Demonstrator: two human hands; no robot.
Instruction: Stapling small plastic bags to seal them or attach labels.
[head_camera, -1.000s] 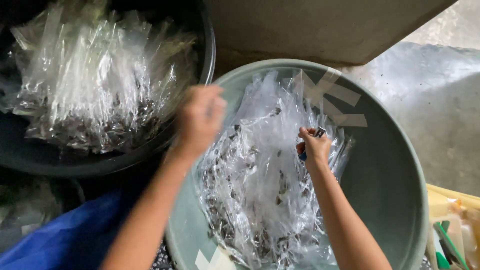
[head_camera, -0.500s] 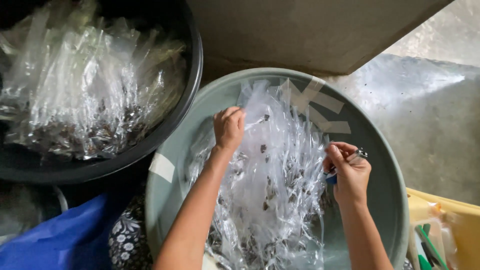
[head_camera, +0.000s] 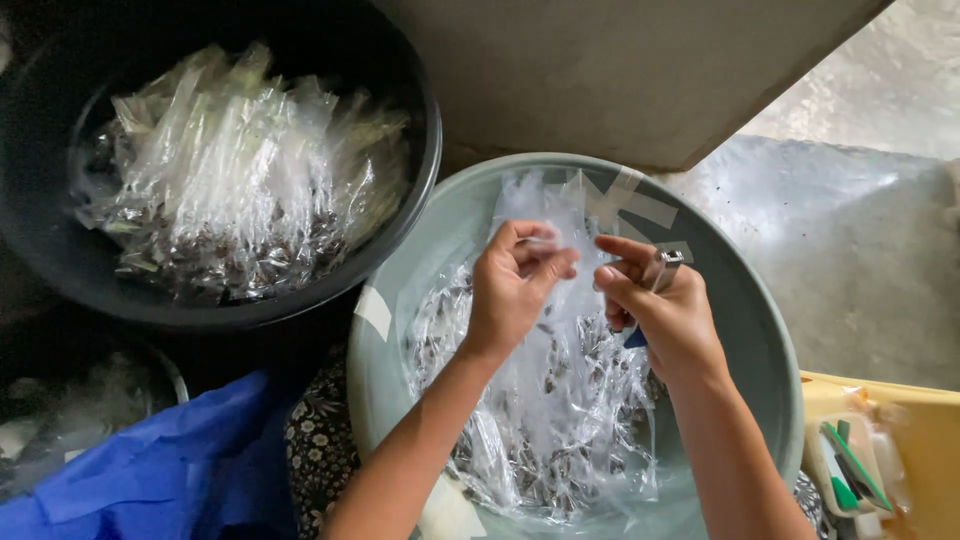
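Hands meet over the grey-green basin (head_camera: 760, 330), which sits on the floor and is patched with strips of pale tape near its far rim. The left hand (head_camera: 515, 290) has its fingers closed together, pinching the top of a thin clear plastic sleeve (head_camera: 560, 225) between thumb and fingertips, just above the heap. The right hand (head_camera: 665, 315) is curled shut around a small metal stapler (head_camera: 662, 268) with a blue base, its forefinger stretched toward the left hand's fingertips; the two hands are just beside each other, nearly touching. Below them the basin holds a loose pile of clear packets (head_camera: 560, 420), each with dark small pieces inside, lying flat and overlapping.

To the upper left stands a black tub (head_camera: 400, 230), its rim touching the basin's, filled with a thicker stack of the same kind of clear packets (head_camera: 230, 190). Blue plastic sheet (head_camera: 150, 470) lies at the lower left. A yellow tray (head_camera: 930, 430) with small green-and-white items sits at the right edge. Grey concrete floor (head_camera: 860, 240) shows beyond the basin.
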